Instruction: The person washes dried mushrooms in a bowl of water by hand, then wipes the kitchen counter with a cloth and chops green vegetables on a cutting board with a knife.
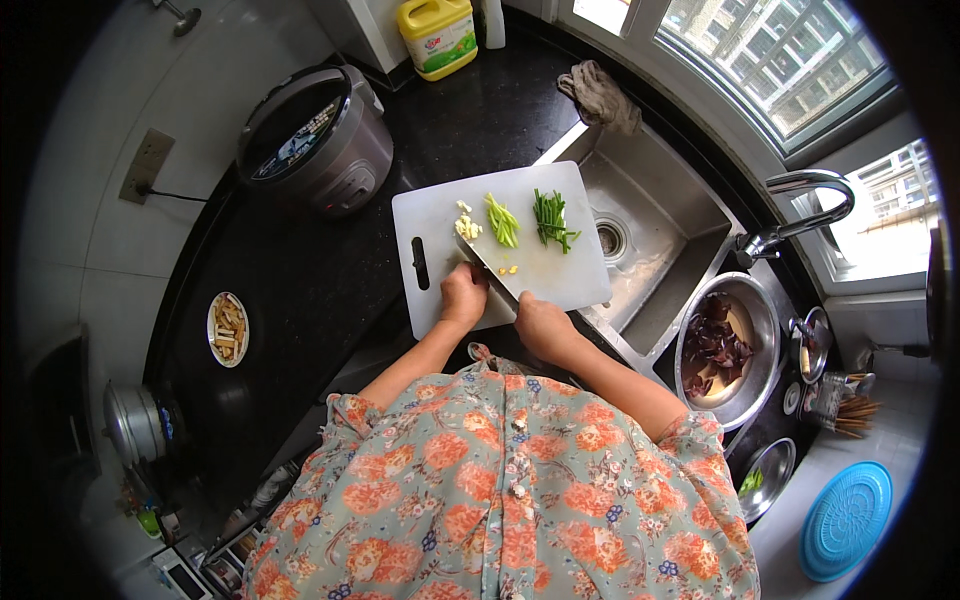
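Note:
A white cutting board (517,176) lies partly over the sink's left side. My right hand (551,326) grips the handle of a kitchen knife (496,280), whose blade slants up and left across the board. Just left of the blade is my left hand (463,296), fingers curled; whether they hold anything is hidden. Chopped garlic (468,227) sits near the blade's tip. Beside it are light green scallion strips (502,220), and farther right dark green scallion pieces (553,220). Small yellow slices (508,270) lie right of the blade.
A steel sink (675,187) with a faucet (806,202) is at right. Below it stands a metal basin (682,360) of dark, wet leafy food (716,345). A pressure cooker (319,142) and a dish of pale strips (227,330) are at left. A cloth (600,97) drapes the sink's far corner.

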Demonstrator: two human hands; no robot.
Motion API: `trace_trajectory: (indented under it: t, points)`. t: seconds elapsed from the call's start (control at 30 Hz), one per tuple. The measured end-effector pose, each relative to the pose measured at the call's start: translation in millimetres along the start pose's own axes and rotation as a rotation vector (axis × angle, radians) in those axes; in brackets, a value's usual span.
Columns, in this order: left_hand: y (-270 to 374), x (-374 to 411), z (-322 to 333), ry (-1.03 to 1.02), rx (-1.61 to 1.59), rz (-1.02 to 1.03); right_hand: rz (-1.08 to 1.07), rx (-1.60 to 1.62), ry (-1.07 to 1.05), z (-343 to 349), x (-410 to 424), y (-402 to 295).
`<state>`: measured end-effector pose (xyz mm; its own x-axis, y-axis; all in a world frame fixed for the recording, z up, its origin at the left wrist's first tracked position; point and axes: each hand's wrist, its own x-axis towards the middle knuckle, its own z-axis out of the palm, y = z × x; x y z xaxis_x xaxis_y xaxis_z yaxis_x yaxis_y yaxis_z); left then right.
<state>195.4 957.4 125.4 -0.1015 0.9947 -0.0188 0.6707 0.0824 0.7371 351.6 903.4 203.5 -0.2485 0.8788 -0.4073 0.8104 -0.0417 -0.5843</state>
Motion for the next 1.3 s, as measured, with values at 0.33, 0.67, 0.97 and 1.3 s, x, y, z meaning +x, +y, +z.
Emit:
trace_trajectory:
  t: [0.33, 0.67, 0.97, 1.3]
  points:
    - [-7, 0, -4, 0.046, 0.066, 0.001, 0.038, 0.011, 0.091, -30, -28, 11]
    - [9, 7, 13, -0.063, 0.036, 0.194, 0.046, -0.052, 0.17, -21, -40, 39]
    - [14, 9, 21, 0.128, 0.012, 0.051, -0.006, -0.147, 0.082, -42, -28, 26]
    - [9, 12, 25, 0.06, -0.037, 0.059, -0.001, -0.181, 0.077, -19, -7, 31]
